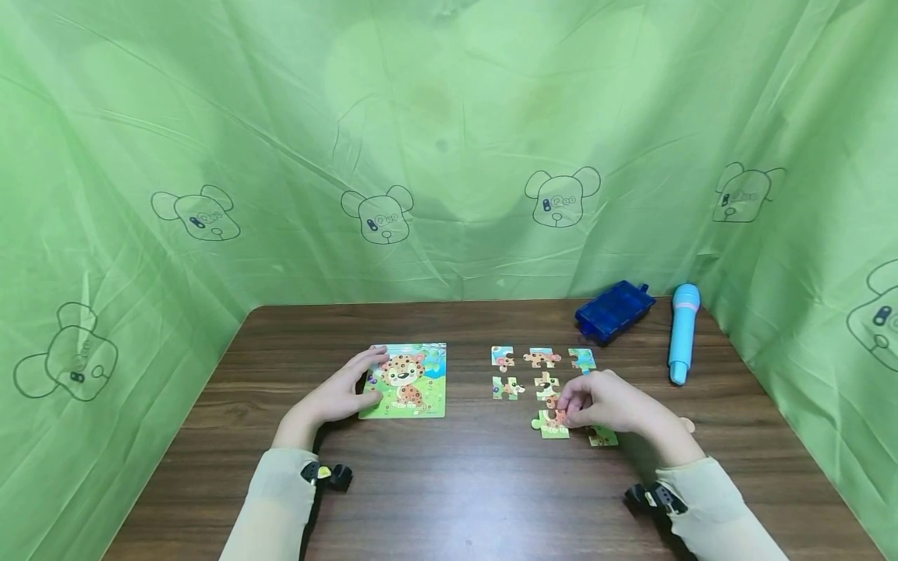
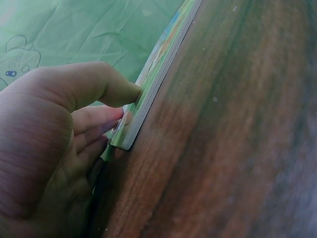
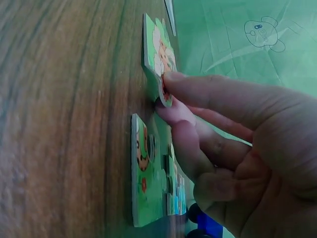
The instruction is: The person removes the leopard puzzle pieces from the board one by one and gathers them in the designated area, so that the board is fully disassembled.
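Note:
My left hand (image 1: 340,392) rests at the left side of a square leopard picture board (image 1: 431,393), its thumb and fingers touching the picture. The left wrist view shows the thumb tip on the board's near border (image 2: 143,94). My right hand (image 1: 610,401) pinches a jigsaw piece (image 1: 553,430) by its right side, between thumb and fingers. This piece, green with spotted leopard parts, tilts up from the table in the right wrist view. Close by, partly behind the right hand, lies another green jigsaw piece (image 1: 603,439).
Several loose jigsaw pieces, such as a spotted one (image 1: 542,358) and a blue-green one (image 1: 581,358), lie in rough rows beyond the right hand. A dark blue case (image 1: 613,311) and a light blue microphone (image 1: 683,335) are at the back right. Green cloth (image 1: 449,156) hangs around the table.

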Available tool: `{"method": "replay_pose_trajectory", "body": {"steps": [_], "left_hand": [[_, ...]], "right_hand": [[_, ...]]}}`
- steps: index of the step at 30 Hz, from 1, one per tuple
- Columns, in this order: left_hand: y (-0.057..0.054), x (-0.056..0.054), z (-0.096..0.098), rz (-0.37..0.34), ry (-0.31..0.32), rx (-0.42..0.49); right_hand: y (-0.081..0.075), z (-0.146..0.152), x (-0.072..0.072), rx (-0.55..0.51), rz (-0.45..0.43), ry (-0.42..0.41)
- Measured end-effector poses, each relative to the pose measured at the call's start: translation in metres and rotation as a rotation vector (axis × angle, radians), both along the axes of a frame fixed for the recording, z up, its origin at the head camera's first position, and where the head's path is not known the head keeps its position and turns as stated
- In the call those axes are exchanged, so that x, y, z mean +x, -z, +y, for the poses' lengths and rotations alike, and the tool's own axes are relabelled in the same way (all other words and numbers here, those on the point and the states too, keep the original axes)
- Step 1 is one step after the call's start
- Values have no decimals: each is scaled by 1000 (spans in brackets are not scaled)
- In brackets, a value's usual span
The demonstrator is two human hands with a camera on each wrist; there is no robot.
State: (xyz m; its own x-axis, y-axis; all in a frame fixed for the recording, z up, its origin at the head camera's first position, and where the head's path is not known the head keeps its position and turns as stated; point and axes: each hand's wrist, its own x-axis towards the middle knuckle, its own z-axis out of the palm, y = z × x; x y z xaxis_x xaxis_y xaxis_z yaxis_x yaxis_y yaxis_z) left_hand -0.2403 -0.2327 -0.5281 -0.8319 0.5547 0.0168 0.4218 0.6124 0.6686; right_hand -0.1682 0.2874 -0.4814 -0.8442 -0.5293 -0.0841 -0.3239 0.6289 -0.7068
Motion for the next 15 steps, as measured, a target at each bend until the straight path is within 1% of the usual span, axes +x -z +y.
{"method": "replay_pose_trajectory", "body": {"steps": [4,12,15], "left_hand": [[0,0,-1,9,3,4],[-1,0,0,16,3,20],[-1,0,0,16,2,21]], "right_hand": [[-1,-1,1,17,21,19],[-1,-4,2,33,25,15],[0,-4,2,35,13,17]]}}
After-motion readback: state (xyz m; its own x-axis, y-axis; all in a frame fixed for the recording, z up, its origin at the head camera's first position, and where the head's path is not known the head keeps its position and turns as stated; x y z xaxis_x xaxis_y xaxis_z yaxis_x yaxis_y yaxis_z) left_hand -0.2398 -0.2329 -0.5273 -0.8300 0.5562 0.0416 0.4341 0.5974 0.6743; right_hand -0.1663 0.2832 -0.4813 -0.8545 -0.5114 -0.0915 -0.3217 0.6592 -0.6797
